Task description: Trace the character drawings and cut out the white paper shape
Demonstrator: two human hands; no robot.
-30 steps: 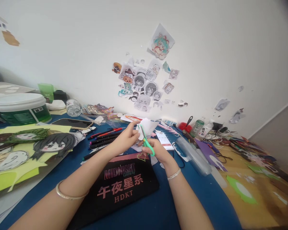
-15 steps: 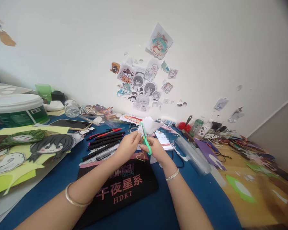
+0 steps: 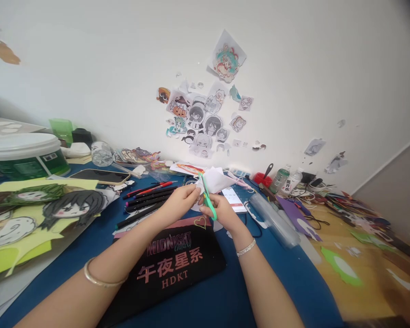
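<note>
My right hand (image 3: 216, 208) is closed round the handles of green scissors (image 3: 210, 206), whose blades point up and away from me. A piece of white paper (image 3: 216, 179) stands at the blades, partly behind them. My left hand (image 3: 185, 199) pinches the paper's near left part with thumb and fingers, just left of the scissors. Both hands are close together above a black pouch (image 3: 171, 269) with pink lettering. Several dark markers (image 3: 146, 200) lie to the left of my left hand. Behind my right hand lies a phone (image 3: 234, 198) with a lit screen.
On the left are drawn character cutouts (image 3: 73, 205) on yellow paper, a dark phone (image 3: 100, 176) and a white-lidded tub (image 3: 23, 155). A clear plastic roll (image 3: 275, 222), bottles (image 3: 280, 179) and purple paper (image 3: 299, 216) lie to the right. Drawings (image 3: 196, 116) hang on the wall ahead.
The white paper has turned and spread a little to the right behind the scissors. My left forearm has shifted slightly left; both hands keep their hold.
</note>
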